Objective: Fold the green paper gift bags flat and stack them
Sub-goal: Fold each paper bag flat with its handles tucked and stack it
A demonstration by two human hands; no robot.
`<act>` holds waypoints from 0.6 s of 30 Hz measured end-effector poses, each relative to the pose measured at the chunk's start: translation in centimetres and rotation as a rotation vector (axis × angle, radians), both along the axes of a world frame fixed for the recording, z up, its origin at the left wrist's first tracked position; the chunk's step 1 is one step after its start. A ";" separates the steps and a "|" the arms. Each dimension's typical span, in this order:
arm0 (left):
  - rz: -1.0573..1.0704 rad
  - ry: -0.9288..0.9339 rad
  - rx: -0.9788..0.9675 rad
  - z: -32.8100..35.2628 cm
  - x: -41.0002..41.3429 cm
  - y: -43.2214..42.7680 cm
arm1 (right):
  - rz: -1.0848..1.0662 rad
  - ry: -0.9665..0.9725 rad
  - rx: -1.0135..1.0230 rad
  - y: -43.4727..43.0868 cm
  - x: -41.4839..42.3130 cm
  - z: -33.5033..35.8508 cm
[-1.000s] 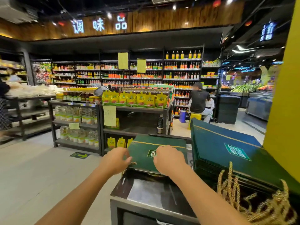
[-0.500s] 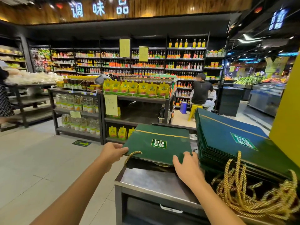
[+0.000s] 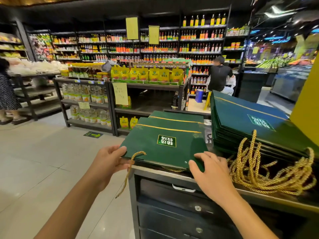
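Note:
A flat green paper gift bag (image 3: 165, 144) with a gold stripe and a white label lies on top of another flat green bag (image 3: 176, 116) on the metal counter (image 3: 172, 173). My left hand (image 3: 108, 163) pinches its near left corner, where a gold rope handle (image 3: 128, 171) hangs over the counter edge. My right hand (image 3: 208, 171) rests with spread fingers on its near right corner. To the right stands a tall stack of flat green bags (image 3: 241, 125), their gold rope handles (image 3: 269, 168) heaped in front.
The counter has dark drawers (image 3: 181, 200) below. A yellow pillar (image 3: 307, 107) rises at the far right. Shelves of packets and bottles (image 3: 146, 87) stand behind the counter. One person (image 3: 219, 76) sits by the far shelves; another (image 3: 6, 90) stands at the left. Tiled floor lies to my left.
The flat bag has come toward me, now lying over a second bag. My left hand took hold of its near left corner. My right hand moved to the right corner. The camera tilted down.

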State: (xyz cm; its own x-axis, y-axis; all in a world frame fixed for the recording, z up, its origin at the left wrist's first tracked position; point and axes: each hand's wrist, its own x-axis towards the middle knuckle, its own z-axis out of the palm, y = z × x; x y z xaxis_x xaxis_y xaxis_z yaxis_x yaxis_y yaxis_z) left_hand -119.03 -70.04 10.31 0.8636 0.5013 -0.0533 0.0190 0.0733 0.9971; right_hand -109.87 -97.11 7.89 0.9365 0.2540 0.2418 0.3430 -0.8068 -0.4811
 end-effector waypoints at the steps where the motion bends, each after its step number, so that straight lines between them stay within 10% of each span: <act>1: -0.009 -0.008 -0.006 -0.2 -0.4 -0.5 | 0.009 -0.011 0.001 -0.4 -0.4 -0.2; 18: -0.093 0.084 -0.138 -5.2 -4.8 -6.0 | 0.031 -0.148 0.037 -2.7 -2.3 -2.1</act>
State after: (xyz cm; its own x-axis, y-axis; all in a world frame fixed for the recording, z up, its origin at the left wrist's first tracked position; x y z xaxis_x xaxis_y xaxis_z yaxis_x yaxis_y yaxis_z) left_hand -123.85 -76.00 5.11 0.8955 0.4025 -0.1898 0.1148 0.2031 0.9724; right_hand -112.15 -99.79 5.80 0.8818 0.2704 0.3864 0.4367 -0.7777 -0.4523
